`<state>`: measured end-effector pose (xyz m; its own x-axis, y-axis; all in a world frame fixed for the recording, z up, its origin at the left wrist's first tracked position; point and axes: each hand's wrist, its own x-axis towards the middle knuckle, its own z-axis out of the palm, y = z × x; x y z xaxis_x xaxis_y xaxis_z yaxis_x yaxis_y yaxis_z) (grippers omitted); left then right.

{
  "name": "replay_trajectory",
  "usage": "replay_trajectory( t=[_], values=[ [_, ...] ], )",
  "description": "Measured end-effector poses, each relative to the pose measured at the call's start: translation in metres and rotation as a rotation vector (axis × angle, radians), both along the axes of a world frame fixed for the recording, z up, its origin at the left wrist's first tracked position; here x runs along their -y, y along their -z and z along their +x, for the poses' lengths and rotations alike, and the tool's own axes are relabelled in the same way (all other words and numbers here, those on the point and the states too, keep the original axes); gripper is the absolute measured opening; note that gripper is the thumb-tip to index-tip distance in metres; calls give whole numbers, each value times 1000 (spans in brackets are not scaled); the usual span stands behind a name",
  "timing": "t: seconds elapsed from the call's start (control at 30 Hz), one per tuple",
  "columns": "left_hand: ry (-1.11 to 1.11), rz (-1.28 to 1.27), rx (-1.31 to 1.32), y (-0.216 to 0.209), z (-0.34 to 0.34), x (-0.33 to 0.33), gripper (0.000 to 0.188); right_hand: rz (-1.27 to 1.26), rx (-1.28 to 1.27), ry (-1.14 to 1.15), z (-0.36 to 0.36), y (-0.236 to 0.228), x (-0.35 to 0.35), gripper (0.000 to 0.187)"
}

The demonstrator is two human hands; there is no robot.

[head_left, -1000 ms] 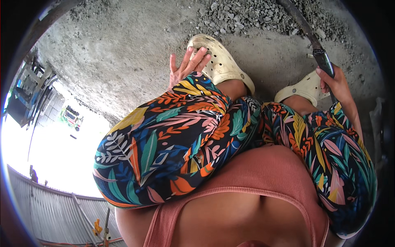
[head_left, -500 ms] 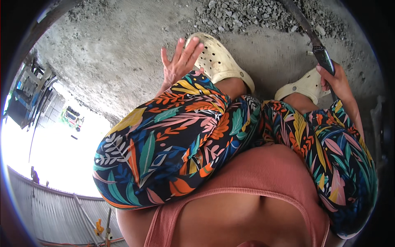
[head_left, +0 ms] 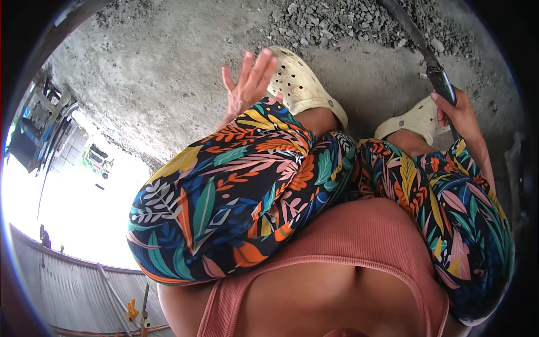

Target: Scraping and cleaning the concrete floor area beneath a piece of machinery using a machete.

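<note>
My left hand [head_left: 247, 84] is held up beside my left knee with its fingers stretched apart and nothing in it. Its fingertips overlap the edge of a cream clog [head_left: 297, 84] on my left foot. On the right, my right hand [head_left: 461, 112] is closed around the glossy black handle of a long dark tool [head_left: 414, 35]. The tool's narrow, curved shaft or blade runs up past the top edge, so its far end is out of sight. A second cream clog [head_left: 412, 121], on my right foot, is beside that hand.
Grey gravel [head_left: 337, 22] lies in a heap at the top, beside the tool. Rough grey ground [head_left: 163, 73] surrounds my feet. A corrugated metal sheet [head_left: 73, 292] stands at lower left, with a yellow object [head_left: 132, 309] near it. Blurred machinery [head_left: 42, 123] is at far left.
My left hand has shifted very slightly to the right, its fingers still spread. The right hand keeps its hold on the tool, almost unmoved.
</note>
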<state>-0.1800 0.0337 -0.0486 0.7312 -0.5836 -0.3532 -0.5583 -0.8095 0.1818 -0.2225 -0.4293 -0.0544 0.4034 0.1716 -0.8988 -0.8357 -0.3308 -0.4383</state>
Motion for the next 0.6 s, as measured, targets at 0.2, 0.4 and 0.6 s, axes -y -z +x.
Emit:
replay_trajectory(
  t=[0.2, 0.4, 0.6],
  values=[
    [272, 177, 164, 6, -3, -21, 63, 16, 0, 9, 2, 2, -2, 37],
    [218, 265, 153, 0, -8, -9, 66, 2, -6, -7, 0, 0, 0, 37],
    [188, 128, 70, 2, -7, -26, 63, 4, -1, -5, 3, 1, -1, 37]
  ],
)
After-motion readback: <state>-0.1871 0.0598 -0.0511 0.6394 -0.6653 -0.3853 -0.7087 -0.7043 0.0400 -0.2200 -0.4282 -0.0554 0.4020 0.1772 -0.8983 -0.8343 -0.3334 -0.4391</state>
